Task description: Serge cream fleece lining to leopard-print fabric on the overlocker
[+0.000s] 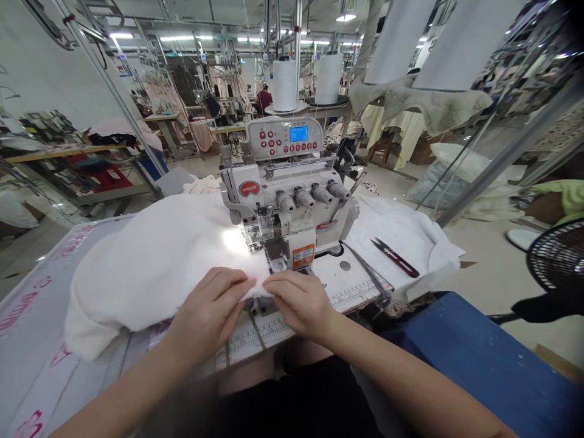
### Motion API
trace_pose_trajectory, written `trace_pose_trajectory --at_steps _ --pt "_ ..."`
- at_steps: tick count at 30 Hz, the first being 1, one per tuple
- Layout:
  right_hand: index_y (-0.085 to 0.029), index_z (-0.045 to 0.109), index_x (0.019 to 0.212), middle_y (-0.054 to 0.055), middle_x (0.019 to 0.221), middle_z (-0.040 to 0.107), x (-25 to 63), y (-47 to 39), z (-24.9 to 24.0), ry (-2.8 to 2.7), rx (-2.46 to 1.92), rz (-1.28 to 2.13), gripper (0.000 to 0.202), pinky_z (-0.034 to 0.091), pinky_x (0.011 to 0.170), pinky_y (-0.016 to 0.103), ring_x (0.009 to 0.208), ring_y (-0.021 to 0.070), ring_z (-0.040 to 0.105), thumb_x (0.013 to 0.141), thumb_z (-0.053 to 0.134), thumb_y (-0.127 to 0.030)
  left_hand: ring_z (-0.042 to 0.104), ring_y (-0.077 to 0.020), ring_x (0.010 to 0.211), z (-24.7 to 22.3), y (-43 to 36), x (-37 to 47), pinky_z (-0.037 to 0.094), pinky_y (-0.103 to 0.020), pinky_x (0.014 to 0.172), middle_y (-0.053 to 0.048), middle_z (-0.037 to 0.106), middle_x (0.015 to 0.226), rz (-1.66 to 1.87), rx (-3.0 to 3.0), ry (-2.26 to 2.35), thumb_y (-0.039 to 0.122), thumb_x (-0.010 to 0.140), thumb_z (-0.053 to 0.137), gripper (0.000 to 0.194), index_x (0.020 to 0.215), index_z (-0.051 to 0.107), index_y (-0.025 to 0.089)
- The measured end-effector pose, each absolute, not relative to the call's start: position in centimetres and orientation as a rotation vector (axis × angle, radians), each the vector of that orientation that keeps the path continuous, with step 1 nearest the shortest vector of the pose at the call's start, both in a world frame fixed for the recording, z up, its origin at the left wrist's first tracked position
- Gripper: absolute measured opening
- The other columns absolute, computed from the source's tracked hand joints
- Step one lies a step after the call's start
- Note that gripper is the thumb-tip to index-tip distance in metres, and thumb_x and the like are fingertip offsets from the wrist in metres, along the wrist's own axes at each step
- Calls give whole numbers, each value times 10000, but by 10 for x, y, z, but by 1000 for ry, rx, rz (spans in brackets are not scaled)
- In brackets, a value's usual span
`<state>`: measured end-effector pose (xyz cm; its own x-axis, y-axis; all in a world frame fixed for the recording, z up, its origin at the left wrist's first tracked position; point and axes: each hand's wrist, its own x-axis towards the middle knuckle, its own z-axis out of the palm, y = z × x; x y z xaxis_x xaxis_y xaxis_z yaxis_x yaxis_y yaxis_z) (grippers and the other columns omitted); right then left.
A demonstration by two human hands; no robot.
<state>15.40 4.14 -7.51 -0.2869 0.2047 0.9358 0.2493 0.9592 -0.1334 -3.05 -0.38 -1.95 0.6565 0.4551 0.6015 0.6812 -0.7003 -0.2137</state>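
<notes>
A white fluffy fabric [150,261] lies bunched over the table left of the sewing machine [296,194], its near edge in front of the lit presser foot. My left hand [210,307] pinches that edge between thumb and fingers. Close beside it, my right hand [301,301] pinches the same edge, the fingertips of both hands almost touching. The needle area is just beyond my fingers, and the fabric reaches up to it. Part of the fabric edge is hidden by my fingers.
Dark red-handled thread snips [396,258] lie on white cloth [410,228] to the right of the machine. A blue box [474,359] stands at the lower right, with a black fan [556,261] beyond it. Thread cones [285,85] stand behind the machine.
</notes>
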Motion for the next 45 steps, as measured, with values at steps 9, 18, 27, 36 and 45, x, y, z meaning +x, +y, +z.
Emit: trace_pose_trajectory --at_steps 9,18,27,36,45 --pt "-208 588 868 44 1026 604 152 39 -80 -1797 -286 -259 163 491 647 212 739 110 571 782 529 -82 464 -160 884 -16 -4 -28 439 -304 756 -75 543 946 -769 -2517 -980 82 829 458 203 1001 547 144" --pt "-151 603 888 81 928 643 152 42 -76 -1821 -364 -190 127 506 698 267 798 155 575 789 550 -94 459 -153 886 -18 -6 -28 424 -290 773 -67 540 948 -766 -2530 -998 67 815 466 218 1002 553 134" --pt "-155 531 751 41 916 670 151 36 -89 -1832 -228 -170 172 497 617 244 697 123 525 735 499 14 394 -248 1076 -29 1 -42 378 -390 931 -130 452 1157 -542 -2326 -1017 -34 715 433 524 1225 436 84" --pt "-171 527 741 30 868 679 153 33 -81 -1830 -243 -170 186 489 852 331 934 154 572 766 466 2 400 -218 1079 -28 -2 -44 392 -366 940 -112 464 1170 -510 -2282 -974 -59 759 362 529 1260 399 109" --pt "-155 527 762 69 837 659 145 55 -71 -1882 -314 -176 208 498 761 312 883 172 581 788 385 -4 401 -200 1066 -11 10 -42 403 -344 922 -95 478 1178 -449 -2384 -1139 -22 769 310 501 1235 439 109"
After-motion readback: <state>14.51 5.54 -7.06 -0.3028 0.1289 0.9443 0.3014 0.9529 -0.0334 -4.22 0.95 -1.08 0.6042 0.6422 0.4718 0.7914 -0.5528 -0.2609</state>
